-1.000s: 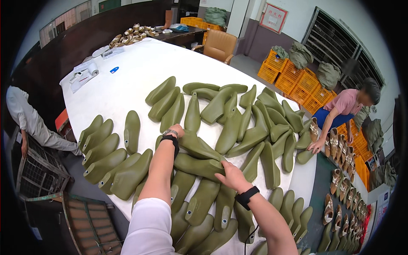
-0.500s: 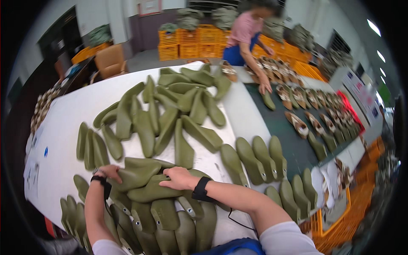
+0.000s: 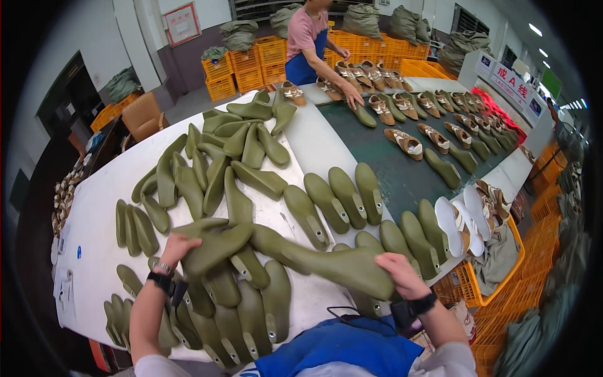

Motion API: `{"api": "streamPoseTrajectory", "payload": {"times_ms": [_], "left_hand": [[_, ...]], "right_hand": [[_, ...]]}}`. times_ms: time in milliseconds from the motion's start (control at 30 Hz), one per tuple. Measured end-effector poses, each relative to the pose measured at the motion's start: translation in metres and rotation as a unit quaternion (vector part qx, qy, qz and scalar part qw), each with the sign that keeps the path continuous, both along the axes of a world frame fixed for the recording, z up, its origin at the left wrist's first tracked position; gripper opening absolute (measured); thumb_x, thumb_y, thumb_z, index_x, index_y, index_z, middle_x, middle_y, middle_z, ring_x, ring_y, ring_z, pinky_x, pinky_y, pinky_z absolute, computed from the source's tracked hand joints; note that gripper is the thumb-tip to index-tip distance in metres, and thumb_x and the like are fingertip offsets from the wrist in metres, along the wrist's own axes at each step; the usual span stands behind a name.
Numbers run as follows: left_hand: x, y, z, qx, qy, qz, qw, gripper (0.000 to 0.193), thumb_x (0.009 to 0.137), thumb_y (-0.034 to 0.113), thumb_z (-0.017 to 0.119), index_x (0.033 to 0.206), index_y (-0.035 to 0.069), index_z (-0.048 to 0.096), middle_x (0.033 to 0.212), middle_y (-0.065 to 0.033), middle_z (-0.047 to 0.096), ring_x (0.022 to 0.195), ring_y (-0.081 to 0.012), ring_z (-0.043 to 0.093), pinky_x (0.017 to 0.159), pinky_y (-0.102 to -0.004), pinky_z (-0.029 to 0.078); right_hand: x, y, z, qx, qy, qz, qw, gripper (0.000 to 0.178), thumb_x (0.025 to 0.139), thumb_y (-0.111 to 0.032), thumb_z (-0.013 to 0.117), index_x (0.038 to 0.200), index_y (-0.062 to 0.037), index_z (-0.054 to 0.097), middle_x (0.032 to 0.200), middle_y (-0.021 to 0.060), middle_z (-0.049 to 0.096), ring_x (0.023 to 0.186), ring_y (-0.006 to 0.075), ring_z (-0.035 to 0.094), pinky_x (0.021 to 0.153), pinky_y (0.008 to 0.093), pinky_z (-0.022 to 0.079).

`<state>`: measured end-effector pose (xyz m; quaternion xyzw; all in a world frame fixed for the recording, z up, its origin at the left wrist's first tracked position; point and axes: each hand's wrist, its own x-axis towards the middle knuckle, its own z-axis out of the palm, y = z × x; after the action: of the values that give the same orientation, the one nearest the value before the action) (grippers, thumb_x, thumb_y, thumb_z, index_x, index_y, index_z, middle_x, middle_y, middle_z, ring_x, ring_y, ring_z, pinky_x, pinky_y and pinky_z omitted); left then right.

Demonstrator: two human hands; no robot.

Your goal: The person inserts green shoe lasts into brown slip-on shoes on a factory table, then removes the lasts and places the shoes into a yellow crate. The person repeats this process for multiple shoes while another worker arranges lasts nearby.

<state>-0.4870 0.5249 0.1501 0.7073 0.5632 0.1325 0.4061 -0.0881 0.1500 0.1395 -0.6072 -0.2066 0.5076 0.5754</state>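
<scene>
A green shoe last (image 3: 217,246) is gripped by the left hand (image 3: 176,247), the fingers curled over its near-left end; it lies on top of a heap of lasts (image 3: 232,308) at the near edge of the white tabletop (image 3: 100,188). A second, longer last (image 3: 333,267) is clasped by the right hand (image 3: 402,274) at its near-right end, the fingers wrapped over its upper edge, and it is held across the tabletop's near-right corner, pointing left. Black wristbands are worn on both wrists. More lasts are spread in a fan (image 3: 220,157) across the middle of the tabletop, and a row of three (image 3: 339,198) stands just right of it. On the far right, brown shoes (image 3: 408,143) are laid on a dark green mat (image 3: 389,169), where another person's hand (image 3: 355,99) is placed on a last.
</scene>
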Motion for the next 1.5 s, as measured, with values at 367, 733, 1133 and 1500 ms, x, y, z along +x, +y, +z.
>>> {"api": "streamPoseTrajectory", "payload": {"times_ms": [367, 733, 1133, 1500], "left_hand": [[0.203, -0.067, -0.052, 0.21, 0.101, -0.022, 0.972, 0.045, 0.071, 0.041, 0.068, 0.083, -0.001, 0.068, 0.085, -0.0217, 0.066, 0.074, -0.0373, 0.064, 0.074, -0.0422, 0.051], [0.218, -0.122, -0.087, -0.195, -0.105, -0.023, 0.975, 0.051, 0.086, 0.024, 0.062, 0.125, -0.006, 0.046, 0.081, -0.0082, 0.062, 0.063, -0.0131, 0.06, 0.061, -0.0269, 0.055], [0.209, -0.178, -0.144, 0.086, 0.035, 0.062, 0.994, 0.117, 0.064, 0.045, 0.078, 0.142, -0.01, 0.009, 0.146, -0.033, 0.015, 0.137, -0.0377, 0.02, 0.111, -0.0368, 0.023], [0.199, -0.163, -0.169, 0.032, -0.06, 0.08, 0.994, 0.127, 0.062, 0.045, 0.081, 0.141, -0.013, 0.0, 0.148, -0.0287, 0.014, 0.139, -0.0339, 0.018, 0.113, -0.0322, 0.021]], "right_hand": [[0.052, -0.164, 0.009, 0.09, 0.018, -0.255, 0.963, 0.031, 0.095, -0.024, 0.052, 0.107, 0.0034, 0.06, 0.098, 0.0061, 0.066, 0.085, 0.0118, 0.061, 0.077, 0.026, 0.049], [0.121, -0.156, 0.004, 0.094, 0.058, -0.231, 0.967, 0.038, 0.096, -0.028, 0.05, 0.114, 0.0055, 0.056, 0.107, 0.0099, 0.063, 0.091, 0.0162, 0.061, 0.082, 0.0297, 0.048], [0.165, -0.019, -0.003, 0.069, 0.066, -0.069, 0.993, 0.036, 0.094, -0.024, 0.054, 0.116, 0.0053, 0.056, 0.111, 0.0094, 0.062, 0.098, 0.0171, 0.06, 0.086, 0.0309, 0.048], [0.091, 0.159, -0.047, 0.03, -0.368, 0.029, 0.929, 0.034, 0.084, -0.026, 0.064, 0.099, 0.0052, 0.062, 0.081, 0.0127, 0.067, 0.072, 0.0247, 0.064, 0.068, 0.0369, 0.051]]}}
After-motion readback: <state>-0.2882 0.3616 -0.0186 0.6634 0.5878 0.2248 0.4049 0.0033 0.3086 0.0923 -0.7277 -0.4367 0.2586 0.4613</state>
